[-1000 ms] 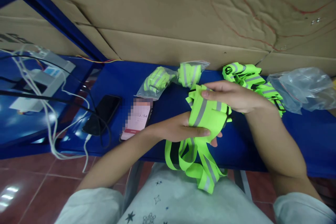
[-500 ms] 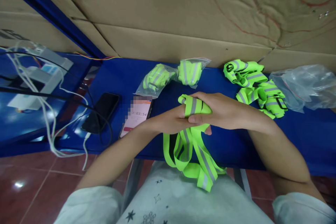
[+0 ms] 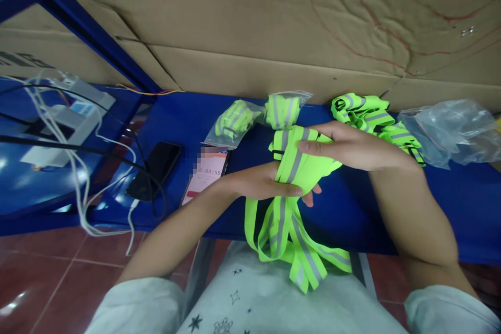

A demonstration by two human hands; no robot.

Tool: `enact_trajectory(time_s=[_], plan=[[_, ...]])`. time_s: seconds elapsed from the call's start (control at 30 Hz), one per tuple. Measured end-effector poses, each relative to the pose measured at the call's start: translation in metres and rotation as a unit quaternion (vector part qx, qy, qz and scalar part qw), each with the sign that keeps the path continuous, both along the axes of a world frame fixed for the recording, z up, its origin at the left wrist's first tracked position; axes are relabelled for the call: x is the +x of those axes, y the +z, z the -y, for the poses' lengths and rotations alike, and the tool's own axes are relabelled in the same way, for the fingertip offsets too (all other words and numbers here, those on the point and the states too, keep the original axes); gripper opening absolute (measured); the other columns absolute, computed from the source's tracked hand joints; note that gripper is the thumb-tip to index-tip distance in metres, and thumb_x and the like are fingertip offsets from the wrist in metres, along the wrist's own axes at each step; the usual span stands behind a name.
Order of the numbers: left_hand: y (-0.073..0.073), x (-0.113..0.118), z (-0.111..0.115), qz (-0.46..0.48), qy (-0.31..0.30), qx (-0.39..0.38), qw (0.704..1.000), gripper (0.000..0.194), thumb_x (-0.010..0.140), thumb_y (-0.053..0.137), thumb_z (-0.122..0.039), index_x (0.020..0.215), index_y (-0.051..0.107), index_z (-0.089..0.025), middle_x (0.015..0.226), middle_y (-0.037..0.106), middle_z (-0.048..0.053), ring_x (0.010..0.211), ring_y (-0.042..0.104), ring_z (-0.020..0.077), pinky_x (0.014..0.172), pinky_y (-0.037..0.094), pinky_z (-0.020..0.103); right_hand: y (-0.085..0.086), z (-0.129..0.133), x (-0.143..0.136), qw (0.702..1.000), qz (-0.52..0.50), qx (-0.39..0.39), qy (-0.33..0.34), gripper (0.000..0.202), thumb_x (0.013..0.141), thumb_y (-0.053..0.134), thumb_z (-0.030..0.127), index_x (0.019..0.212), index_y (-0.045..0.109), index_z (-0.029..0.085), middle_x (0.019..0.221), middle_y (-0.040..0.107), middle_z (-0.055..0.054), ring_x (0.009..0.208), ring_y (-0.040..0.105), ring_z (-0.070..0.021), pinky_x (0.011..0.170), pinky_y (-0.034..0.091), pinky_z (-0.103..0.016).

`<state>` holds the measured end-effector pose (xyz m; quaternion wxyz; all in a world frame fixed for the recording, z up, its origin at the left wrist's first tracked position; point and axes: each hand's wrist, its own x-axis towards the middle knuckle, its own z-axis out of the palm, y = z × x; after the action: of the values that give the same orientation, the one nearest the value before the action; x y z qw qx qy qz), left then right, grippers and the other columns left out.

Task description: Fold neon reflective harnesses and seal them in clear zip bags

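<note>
Both hands grip one neon yellow-green reflective strap (image 3: pixel 289 169) with a grey stripe, above the front of the blue table. My left hand (image 3: pixel 266 182) is closed on it from the left, thumb across the strap and fingertips showing beyond it. My right hand (image 3: pixel 338 143) pinches the upper folds, thumb on top; its other fingers are hidden behind the strap. A black buckle shows at the left of the folded part. Loose loops and ends hang below the hands, over the table edge and onto the pale shirt (image 3: pixel 250 297).
Two bagged straps (image 3: pixel 235 120) lie at the back, with loose straps (image 3: pixel 362 107) and clear plastic bags (image 3: pixel 457 130) at right. Left are a phone showing a timer (image 3: pixel 207 172), a black phone (image 3: pixel 154 169), cables (image 3: pixel 80 182) and a power strip (image 3: pixel 74 115). Cardboard (image 3: pixel 242 26) stands behind.
My right hand has shifted up and right, its thumb now atop the strap. The folded part between my hands has spread wider, and the hanging ends have swung slightly.
</note>
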<state>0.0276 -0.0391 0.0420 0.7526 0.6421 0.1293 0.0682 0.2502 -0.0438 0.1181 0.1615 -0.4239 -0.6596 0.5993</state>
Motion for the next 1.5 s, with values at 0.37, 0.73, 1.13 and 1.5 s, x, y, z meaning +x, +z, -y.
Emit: enact_trajectory(time_s=[0.37, 0.73, 1.13, 1.5], plan=[[0.000, -0.003, -0.001, 0.036, -0.046, -0.041, 0.997, 0.036, 0.101, 0.065, -0.041, 0.124, 0.077, -0.016, 0.130, 0.076, 0.013, 0.138, 0.063, 0.0263, 0.116, 0.051, 0.036, -0.009, -0.005, 0.003, 0.992, 0.011, 0.037, -0.122, 0.038, 0.089, 0.075, 0.058, 0.110, 0.076, 0.025, 0.093, 0.077, -0.004, 0.071, 0.069, -0.0197, 0.055, 0.054, -0.030], [-0.003, -0.004, 0.000, 0.066, 0.042, -0.103, 0.992, 0.042, 0.099, 0.068, -0.030, 0.138, 0.069, -0.013, 0.133, 0.073, 0.020, 0.129, 0.069, 0.0315, 0.111, 0.054, 0.045, -0.024, -0.014, 0.001, 0.966, 0.103, 0.236, -0.033, 0.044, 0.105, 0.048, 0.057, 0.107, 0.075, 0.022, 0.090, 0.073, -0.003, 0.082, 0.069, -0.0187, 0.076, 0.052, -0.031], [-0.005, 0.000, 0.001, 0.067, 0.128, -0.160, 0.976, 0.029, 0.089, 0.077, -0.020, 0.117, 0.079, -0.013, 0.122, 0.079, 0.017, 0.117, 0.075, 0.0317, 0.110, 0.055, 0.046, -0.025, 0.005, -0.019, 0.912, 0.195, 0.360, -0.026, 0.046, 0.089, 0.077, 0.045, 0.130, 0.074, 0.024, 0.117, 0.077, -0.005, 0.107, 0.073, -0.0251, 0.089, 0.055, -0.033], [0.004, 0.002, 0.004, -0.032, 0.184, -0.091, 0.978, 0.061, 0.076, 0.091, -0.032, 0.131, 0.069, -0.016, 0.127, 0.076, 0.014, 0.117, 0.073, 0.0324, 0.100, 0.059, 0.045, -0.004, -0.004, 0.000, 0.925, 0.055, 0.305, -0.222, 0.025, 0.085, 0.083, 0.044, 0.089, 0.082, 0.019, 0.083, 0.077, 0.000, 0.071, 0.068, -0.0164, 0.066, 0.051, -0.028]])
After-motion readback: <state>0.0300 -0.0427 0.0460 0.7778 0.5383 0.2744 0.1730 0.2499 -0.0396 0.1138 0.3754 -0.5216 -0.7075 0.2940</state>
